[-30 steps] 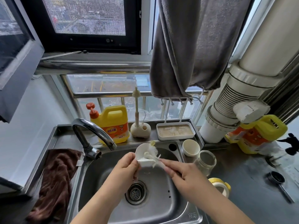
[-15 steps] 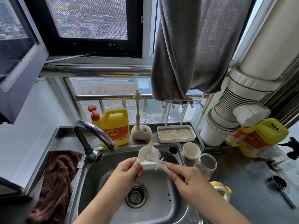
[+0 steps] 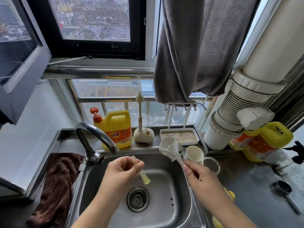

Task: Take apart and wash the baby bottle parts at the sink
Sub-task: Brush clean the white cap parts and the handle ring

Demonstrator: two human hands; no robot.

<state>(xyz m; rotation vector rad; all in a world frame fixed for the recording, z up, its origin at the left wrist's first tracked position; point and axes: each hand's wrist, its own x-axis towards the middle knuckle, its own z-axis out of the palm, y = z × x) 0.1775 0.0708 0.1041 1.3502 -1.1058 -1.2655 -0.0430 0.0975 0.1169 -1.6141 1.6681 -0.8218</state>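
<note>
A yellow detergent jug (image 3: 117,129) with an orange pump stands on the far ledge, left of a cream brush stand (image 3: 143,134) and a white tray (image 3: 179,136). A brown cloth (image 3: 57,186) lies at the left. A grey towel (image 3: 202,46) hangs above. Another yellow jug (image 3: 263,142) and a metal scoop (image 3: 284,191) sit at the right.

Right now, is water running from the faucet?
No, the faucet spout shows no stream, and the sink basin below it looks undisturbed.

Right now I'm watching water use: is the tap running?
Off, it seems: no stream shows below the faucet spout, over the sink.
</note>
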